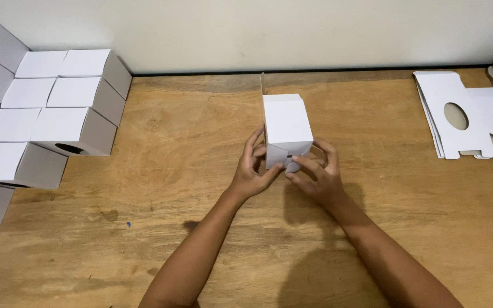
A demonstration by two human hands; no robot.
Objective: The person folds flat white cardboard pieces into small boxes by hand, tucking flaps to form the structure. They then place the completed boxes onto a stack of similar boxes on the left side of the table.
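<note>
Head view: white box (287, 126) mid-table (189, 171), body formed — left hand (252, 171) and right hand (318, 177) fingers curled on its near-end flaps, not yet tucked. Folded boxes (58, 108) stacked left, flat blanks (457, 114) right — more remain.

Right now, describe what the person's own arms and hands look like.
Both forearms are bare: no sleeves reach into view. The left hand and right hand wear no gloves, and no rings, watch or bracelet show on the fingers or wrists. Nails look short and unpainted.
</note>
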